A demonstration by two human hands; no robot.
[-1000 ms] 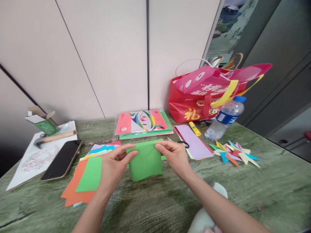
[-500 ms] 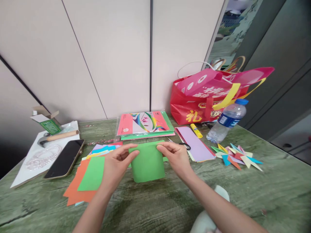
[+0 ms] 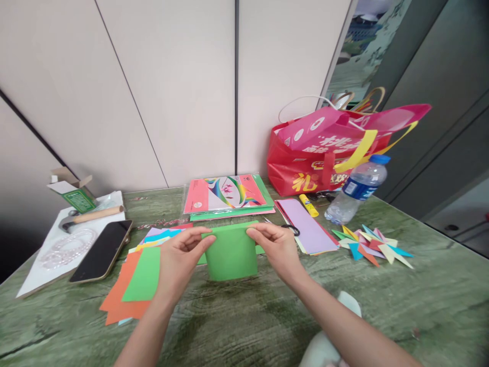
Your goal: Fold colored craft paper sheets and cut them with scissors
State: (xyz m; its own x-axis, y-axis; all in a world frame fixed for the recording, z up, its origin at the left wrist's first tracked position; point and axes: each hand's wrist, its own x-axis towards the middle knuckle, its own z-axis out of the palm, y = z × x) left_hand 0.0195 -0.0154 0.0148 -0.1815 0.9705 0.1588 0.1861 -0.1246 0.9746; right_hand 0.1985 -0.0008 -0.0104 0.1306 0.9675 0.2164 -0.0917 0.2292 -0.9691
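L hand (image 3: pixel 180 261) & R hand (image 3: pixel 281 251) pinch green paper (image 3: pixel 232 256) by opp. top corners; I'd keep edges lvl, tension light. Black-handled scissors (image 3: pixel 297 231) lie R of paper.

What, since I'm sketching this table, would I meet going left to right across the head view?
Beads → dark-screened phone → orange paper → left hand → held green paper → right hand → yellow glue stick → folded multicoloured paper.
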